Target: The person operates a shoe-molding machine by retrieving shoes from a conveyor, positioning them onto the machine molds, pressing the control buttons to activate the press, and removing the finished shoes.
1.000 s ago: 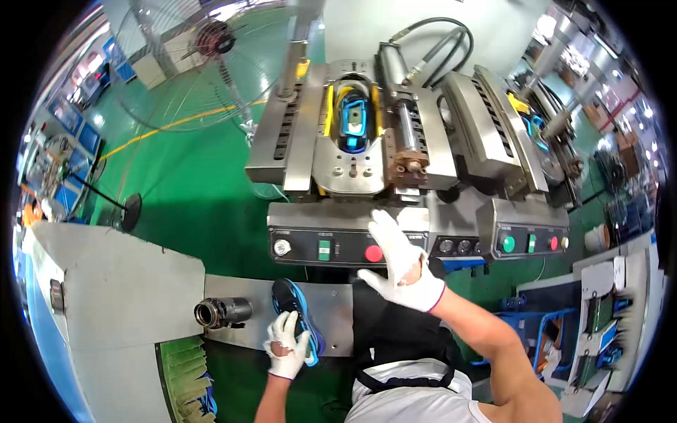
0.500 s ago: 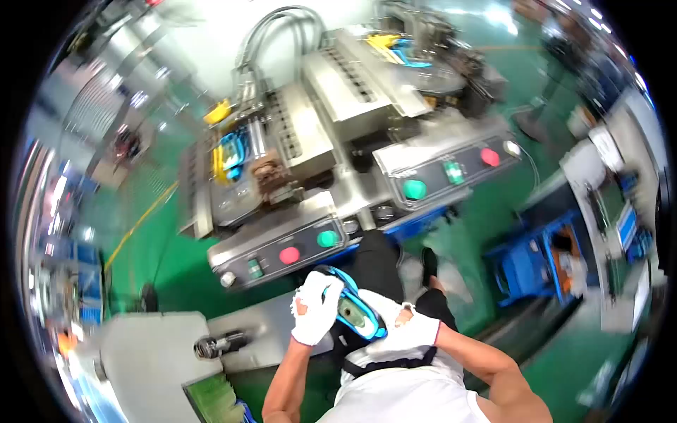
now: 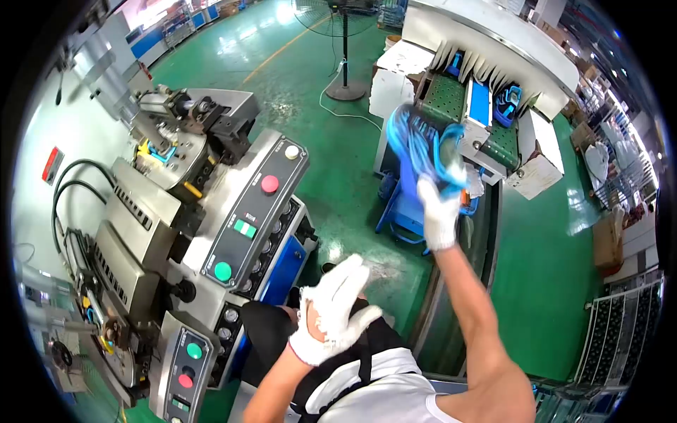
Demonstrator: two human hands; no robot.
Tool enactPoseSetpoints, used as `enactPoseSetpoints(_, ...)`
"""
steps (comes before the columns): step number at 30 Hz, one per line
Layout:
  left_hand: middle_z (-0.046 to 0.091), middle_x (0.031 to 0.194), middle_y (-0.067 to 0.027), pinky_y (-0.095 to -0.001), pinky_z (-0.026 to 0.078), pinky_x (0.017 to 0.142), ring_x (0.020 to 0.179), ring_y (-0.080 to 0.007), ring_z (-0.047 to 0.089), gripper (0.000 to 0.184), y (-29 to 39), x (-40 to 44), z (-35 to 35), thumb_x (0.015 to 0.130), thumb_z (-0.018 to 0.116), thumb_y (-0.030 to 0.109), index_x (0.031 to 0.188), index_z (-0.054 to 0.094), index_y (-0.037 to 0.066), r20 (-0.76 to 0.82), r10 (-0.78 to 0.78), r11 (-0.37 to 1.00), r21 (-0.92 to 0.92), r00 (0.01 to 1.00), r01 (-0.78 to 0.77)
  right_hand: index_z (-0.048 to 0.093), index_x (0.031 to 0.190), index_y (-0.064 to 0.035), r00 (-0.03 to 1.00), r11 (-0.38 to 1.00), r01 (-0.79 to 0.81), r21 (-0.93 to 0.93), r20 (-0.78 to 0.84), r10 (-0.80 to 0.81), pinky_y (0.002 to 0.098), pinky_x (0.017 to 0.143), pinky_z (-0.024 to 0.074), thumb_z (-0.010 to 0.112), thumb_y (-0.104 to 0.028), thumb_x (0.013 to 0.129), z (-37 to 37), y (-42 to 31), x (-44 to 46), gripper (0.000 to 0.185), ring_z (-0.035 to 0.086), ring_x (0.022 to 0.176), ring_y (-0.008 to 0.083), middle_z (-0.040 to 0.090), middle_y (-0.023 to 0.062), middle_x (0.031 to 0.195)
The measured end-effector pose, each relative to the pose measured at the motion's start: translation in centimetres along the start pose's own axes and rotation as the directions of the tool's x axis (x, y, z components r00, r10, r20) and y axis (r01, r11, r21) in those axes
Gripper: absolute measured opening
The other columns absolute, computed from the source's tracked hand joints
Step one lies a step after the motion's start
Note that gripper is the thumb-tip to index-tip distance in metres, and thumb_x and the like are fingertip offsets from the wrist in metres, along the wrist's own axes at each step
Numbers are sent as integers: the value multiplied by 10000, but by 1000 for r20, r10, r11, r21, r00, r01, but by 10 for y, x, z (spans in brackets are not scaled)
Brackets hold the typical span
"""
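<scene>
My right hand (image 3: 438, 217), in a white glove, reaches out to the right and is closed on a blue-and-black shoe upper (image 3: 412, 137). Motion blurs the upper, so I cannot tell whether one or two pieces are in the grip. It is raised in front of a conveyor (image 3: 446, 99) with a green perforated belt. My left hand (image 3: 335, 310), also gloved, hovers over my lap with fingers stretched out and nothing in it. Another blue-and-black upper (image 3: 506, 106) rests at the conveyor's opening, behind hanging strips.
On the left stands a steel machine with a button panel (image 3: 257, 211) and a second panel (image 3: 185, 374). A blue stool-like frame (image 3: 405, 218) is below my right hand. Further back is a floor fan (image 3: 345, 88); a wire rack (image 3: 620, 331) stands at right.
My view has swung right, from the machine toward the conveyor. The upper has gone from my lap, by my left hand, to my outstretched right hand. My left hand is now free of it.
</scene>
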State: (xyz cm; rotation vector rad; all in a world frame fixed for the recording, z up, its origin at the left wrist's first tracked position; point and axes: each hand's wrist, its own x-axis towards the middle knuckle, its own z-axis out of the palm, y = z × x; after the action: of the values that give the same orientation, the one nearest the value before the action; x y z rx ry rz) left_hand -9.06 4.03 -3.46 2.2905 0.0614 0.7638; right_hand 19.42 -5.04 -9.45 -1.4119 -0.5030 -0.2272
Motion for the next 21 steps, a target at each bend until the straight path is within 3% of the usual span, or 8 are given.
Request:
enactPoseSetpoints(1, 595, 1430, -249, -487, 520, 1067, 1268, -444, 618, 741, -7, -11, 5, 714, 926, 122, 1364, 595, -5, 49, -47, 998, 45, 998, 44, 686, 1246, -6, 991, 989, 123, -76, -50, -127, 366, 950, 541, 834, -236, 903, 4, 24, 53, 439, 697, 1012, 202, 752, 92, 1130)
enactPoseSetpoints(6, 503, 1464, -239, -397, 633, 901, 1224, -385, 622, 629, -52, -114, 28, 849, 824, 44, 1411, 552, -32, 105, -476, 878, 116, 873, 465, 569, 1443, -43, 991, 880, -107, -462, -118, 59, 474, 1039, 501, 798, -677, 747, 9, 121, 251, 968, 667, 1210, 409, 714, 249, 1271)
enactPoseSetpoints(9, 518, 1436, -239, -371, 628, 864, 1140, -355, 656, 616, -58, -166, 31, 857, 789, 17, 1416, 539, -44, 86, -684, 730, 82, 725, 679, 460, 1567, -54, 952, 672, -294, -680, -150, 266, 451, 1067, 511, 762, -692, 765, 25, 143, 304, 1068, 662, 1264, 395, 684, 263, 1354)
enactPoseSetpoints(12, 577, 1428, -218, -409, 603, 934, 1132, -374, 676, 494, -54, -193, 20, 993, 727, 201, 1431, 590, 21, 46, -763, 640, 197, 645, 743, 568, 1482, 11, 974, 597, -92, -797, 52, 220, 435, 1043, 535, 772, -672, 787, 8, 192, 371, 996, 694, 1226, 361, 688, 260, 1354)
enactPoseSetpoints(14, 580, 1418, -221, -410, 601, 920, 1131, -358, 678, 471, -56, -199, 14, 985, 725, 173, 1408, 598, 12, 14, -801, 580, 261, 598, 772, 447, 1588, -25, 939, 760, -291, -581, -21, 344, 414, 928, 621, 801, -536, 860, 2, 200, 379, 958, 659, 1250, 346, 584, 222, 1495)
enactPoseSetpoints(16, 590, 1402, -215, -410, 589, 941, 1108, -335, 694, 484, -60, -204, 9, 978, 721, 144, 1421, 582, 5, -63, -797, 568, 263, 601, 780, 467, 1541, 64, 933, 576, -332, -747, -171, 316, 411, 892, 613, 766, -590, 871, 0, 212, 380, 983, 635, 1300, 322, 637, 228, 1433)
enactPoseSetpoints(19, 616, 1357, -222, -423, 583, 947, 1092, -331, 710, 513, -54, -209, 1, 966, 716, 104, 1443, 556, 0, -155, -864, 460, 147, 480, 876, 372, 1584, 80, 992, 611, 73, -788, -8, -129, 409, 1193, 399, 669, -571, 960, 20, 174, 268, 950, 567, 1379, 401, 562, 301, 1500)
enactPoseSetpoints(21, 598, 1368, -214, -407, 587, 958, 1119, -337, 695, 516, -48, -217, -1, 936, 738, 64, 1417, 570, -12, -212, -879, 430, 39, 428, 902, 377, 1587, 67, 983, 713, 185, -677, 136, -126, 443, 1170, 424, 718, -374, 992, 37, 154, 160, 815, 559, 1391, 362, 525, 301, 1536)
